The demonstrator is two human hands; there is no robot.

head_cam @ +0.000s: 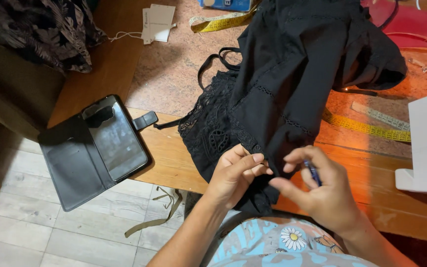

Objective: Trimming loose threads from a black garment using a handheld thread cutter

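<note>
The black lace garment (282, 84) lies on the wooden surface (174, 158), its hem pinched in the left hand's (235, 175) grip. At three o'clock of it, the right hand (317, 190) grips what seems a blue seam ripper (313, 173).

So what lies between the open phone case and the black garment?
In the head view, bare wooden table edge separates phone case from black garment; only the case's clasp tab juts in.

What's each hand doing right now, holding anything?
Left hand: pinching the edge of the black lace garment.
Right hand: closed on a small blue-handled tool, fingertips also at the garment.
</note>
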